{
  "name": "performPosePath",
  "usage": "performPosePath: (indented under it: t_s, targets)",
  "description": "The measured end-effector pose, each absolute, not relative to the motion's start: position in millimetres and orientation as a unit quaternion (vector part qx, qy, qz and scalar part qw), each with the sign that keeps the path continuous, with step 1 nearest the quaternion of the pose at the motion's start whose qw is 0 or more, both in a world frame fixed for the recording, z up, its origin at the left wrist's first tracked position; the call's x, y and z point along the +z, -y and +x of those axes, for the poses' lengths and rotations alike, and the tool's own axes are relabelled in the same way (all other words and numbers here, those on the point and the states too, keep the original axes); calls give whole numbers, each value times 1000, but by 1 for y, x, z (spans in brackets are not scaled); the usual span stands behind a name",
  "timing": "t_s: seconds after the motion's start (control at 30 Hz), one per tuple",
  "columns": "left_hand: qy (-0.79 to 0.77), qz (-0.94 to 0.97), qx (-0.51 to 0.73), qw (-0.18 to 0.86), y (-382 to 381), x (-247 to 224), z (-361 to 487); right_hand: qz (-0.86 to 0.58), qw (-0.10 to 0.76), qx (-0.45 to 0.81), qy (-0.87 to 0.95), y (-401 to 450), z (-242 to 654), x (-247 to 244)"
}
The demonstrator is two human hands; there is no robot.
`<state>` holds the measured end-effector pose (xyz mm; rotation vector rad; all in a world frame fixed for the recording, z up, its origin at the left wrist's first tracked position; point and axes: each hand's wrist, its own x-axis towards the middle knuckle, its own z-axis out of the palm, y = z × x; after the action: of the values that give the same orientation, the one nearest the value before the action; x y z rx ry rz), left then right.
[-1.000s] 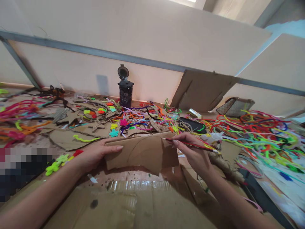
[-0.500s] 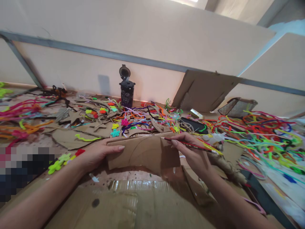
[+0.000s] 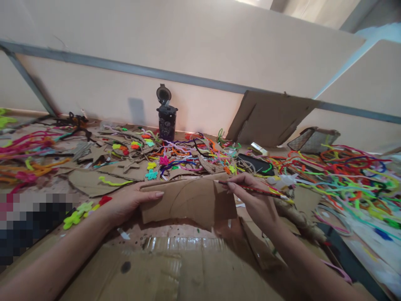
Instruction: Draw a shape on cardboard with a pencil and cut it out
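Your left hand grips the left end of a cut cardboard piece, thumb flat along its near face; the fingers behind are hidden by the card. Your right hand pinches a red-and-black pencil between thumb and fingers near its point, the shaft slanting back to the right. The pencil tip is at the upper right part of the piece; whether it actually touches the surface, you cannot tell from this view.

Position of piece: raised between your two hands, tilted so its broad face is toward you, lower edge uneven. A thin curved line arcs across its face.

Below it, nearest you: a taped cardboard sheet lying on the table. Just beside your left forearm: a green fuzzy flower. Behind the piece: a small cardboard star and a turquoise flower among scraps and cord. Farther back, a black tumbler stands upright, lid open. Right of it, a large cardboard panel leans against the wall. Far right: tangled colored pipe cleaners.
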<state>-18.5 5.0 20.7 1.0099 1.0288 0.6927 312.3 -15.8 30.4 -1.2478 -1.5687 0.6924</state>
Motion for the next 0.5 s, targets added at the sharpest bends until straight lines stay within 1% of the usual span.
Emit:
performPosePath:
  t_s: [0.13,0.5]
  targets:
    - [-459,459,309,695,-6,18,-20,-521,501,274,634,15,318,31]
    - [-455,471,307,691,-7,19,-20,-516,491,284,642,14,321,30]
